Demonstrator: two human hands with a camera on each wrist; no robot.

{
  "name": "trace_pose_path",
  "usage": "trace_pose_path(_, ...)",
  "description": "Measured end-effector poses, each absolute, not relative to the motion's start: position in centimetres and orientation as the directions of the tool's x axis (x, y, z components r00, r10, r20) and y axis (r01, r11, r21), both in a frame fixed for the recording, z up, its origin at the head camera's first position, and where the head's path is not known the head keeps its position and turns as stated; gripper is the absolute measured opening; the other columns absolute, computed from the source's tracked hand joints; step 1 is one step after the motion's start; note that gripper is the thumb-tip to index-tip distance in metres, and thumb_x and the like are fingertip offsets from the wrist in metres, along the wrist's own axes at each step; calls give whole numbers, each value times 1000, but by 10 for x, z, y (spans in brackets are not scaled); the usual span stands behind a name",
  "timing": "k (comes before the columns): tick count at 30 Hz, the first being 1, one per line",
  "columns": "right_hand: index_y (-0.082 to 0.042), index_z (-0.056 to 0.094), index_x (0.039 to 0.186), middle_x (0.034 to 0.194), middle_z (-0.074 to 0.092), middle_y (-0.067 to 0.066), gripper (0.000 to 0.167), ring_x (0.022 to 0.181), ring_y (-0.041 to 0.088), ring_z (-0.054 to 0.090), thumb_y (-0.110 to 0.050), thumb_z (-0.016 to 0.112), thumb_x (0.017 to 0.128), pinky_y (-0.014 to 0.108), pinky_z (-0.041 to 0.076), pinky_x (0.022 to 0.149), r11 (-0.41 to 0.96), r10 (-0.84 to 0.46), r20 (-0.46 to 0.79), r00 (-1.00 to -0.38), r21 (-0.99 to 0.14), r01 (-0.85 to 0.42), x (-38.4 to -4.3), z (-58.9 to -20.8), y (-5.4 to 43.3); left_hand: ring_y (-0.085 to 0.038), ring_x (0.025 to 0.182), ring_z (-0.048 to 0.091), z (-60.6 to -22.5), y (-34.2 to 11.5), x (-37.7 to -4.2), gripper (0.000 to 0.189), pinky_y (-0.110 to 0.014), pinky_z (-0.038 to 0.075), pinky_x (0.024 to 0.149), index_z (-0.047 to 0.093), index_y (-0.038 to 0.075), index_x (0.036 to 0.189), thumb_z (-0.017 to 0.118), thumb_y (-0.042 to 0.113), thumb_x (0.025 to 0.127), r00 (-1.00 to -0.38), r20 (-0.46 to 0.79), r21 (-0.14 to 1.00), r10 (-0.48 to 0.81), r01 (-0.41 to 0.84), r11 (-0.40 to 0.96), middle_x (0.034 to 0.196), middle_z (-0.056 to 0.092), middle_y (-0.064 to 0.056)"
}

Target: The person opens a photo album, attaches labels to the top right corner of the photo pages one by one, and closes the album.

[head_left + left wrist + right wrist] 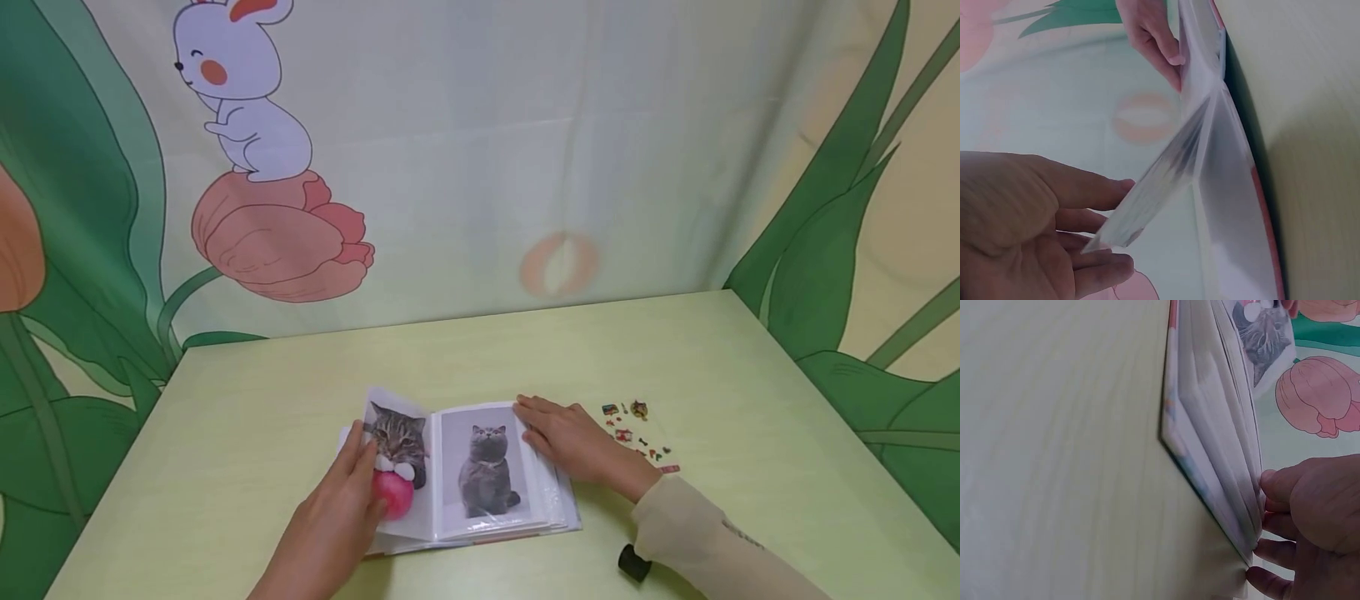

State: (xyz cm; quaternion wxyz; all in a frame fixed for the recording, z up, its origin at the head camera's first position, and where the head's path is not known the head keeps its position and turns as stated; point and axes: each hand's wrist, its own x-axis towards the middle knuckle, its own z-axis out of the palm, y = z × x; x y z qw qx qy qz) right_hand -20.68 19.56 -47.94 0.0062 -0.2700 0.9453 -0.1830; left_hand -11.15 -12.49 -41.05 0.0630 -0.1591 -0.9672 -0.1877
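Note:
A photo album (536, 500) lies open on the table, with clear-sleeved pages. My left hand (333, 508) holds a raised album page (408, 518) by its outer edge, a tabby cat with a pink ball pictured on it. In the left wrist view, that page (1160, 181) stands at an angle off the sheets below, between thumb and fingers of the left hand (1041, 225). A grey cat photo (487, 471) shows on the right side. There my right hand (577, 437) rests on the page's outer edge; in the right wrist view its fingertips (1266, 481) touch the stacked page edges.
Small colourful stickers (624, 434) lie right of the album, partly behind the right wrist. A small black cylinder (634, 564) sits near the right sleeve (697, 533). Behind the pale table (465, 358) hangs a printed curtain (450, 167) with a rabbit and tulips.

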Motion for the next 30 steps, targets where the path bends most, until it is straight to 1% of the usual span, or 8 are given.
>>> trace_pose_path(5, -4, 49, 153, 160, 43, 13, 49, 147, 32, 40, -23, 54, 108, 58, 44, 104, 783, -517, 87, -851, -354, -512, -207, -477, 195, -53, 128, 54, -418, -131, -115, 67, -58, 51, 97, 47, -19, 142, 79, 2, 88, -962, 126, 380, 241, 271, 885, 160, 25, -37)
trace_pose_path(9, -3, 49, 153, 160, 43, 14, 49, 147, 33, 41, -22, 54, 108, 58, 44, 103, 780, -520, 88, -850, -358, -514, -207, -477, 194, -54, 126, 56, -426, -136, -118, 65, -58, 52, 97, 48, -21, 139, 79, 0, 87, -967, 103, 367, 231, 253, 895, 157, 29, -40)
trace_pose_path(11, -4, 49, 153, 160, 43, 13, 49, 147, 33, 40, -23, 54, 108, 57, 44, 104, 783, -515, 84, -853, -358, -508, -207, -477, 194, -55, 128, 52, -431, -137, -119, 63, -59, 50, 99, 48, -22, 138, 78, 0, 87, -969, 83, 366, 233, 247, 897, 155, 30, -41)
trace_pose_path(15, -3, 49, 153, 160, 43, 14, 48, 147, 33, 41, -21, 55, 108, 57, 44, 103, 787, -513, 84, -854, -352, -507, -207, -477, 195, -60, 136, 39, -442, -137, -123, 56, -63, 43, 105, 52, -23, 134, 76, 1, 89, -971, 35, 358, 238, 234, 904, 152, 32, -44)
trace_pose_path(17, -3, 49, 153, 160, 43, 14, 48, 147, 33, 41, -21, 55, 108, 57, 44, 103, 789, -514, 82, -854, -346, -508, -207, -478, 195, -63, 138, 35, -446, -137, -125, 53, -64, 41, 107, 54, -22, 131, 75, 1, 89, -970, 23, 346, 243, 235, 908, 150, 34, -45)
trace_pose_path(22, -3, 49, 153, 160, 43, 14, 48, 147, 33, 41, -22, 55, 108, 56, 44, 104, 791, -512, 81, -855, -343, -506, -207, -478, 195, -62, 139, 34, -453, -136, -128, 49, -65, 39, 108, 56, -20, 131, 73, 3, 91, -971, -22, 335, 237, 216, 917, 151, 35, -44)
trace_pose_path(27, -4, 48, 153, 161, 42, 12, 49, 148, 32, 39, -22, 55, 108, 55, 44, 105, 791, -506, 72, -859, -359, -496, -206, -477, 196, -62, 141, 29, -455, -132, -132, 52, -66, 37, 109, 54, -20, 134, 73, 6, 93, -971, -114, 317, 210, 165, 934, 153, 33, -42)
trace_pose_path(30, -4, 48, 154, 162, 41, 12, 49, 149, 31, 38, -22, 54, 108, 54, 43, 106, 790, -505, 65, -861, -367, -491, -205, -476, 196, -63, 141, 29, -456, -130, -135, 54, -66, 36, 110, 52, -20, 135, 73, 6, 93, -968, -146, 298, 203, 152, 942, 153, 33, -42)
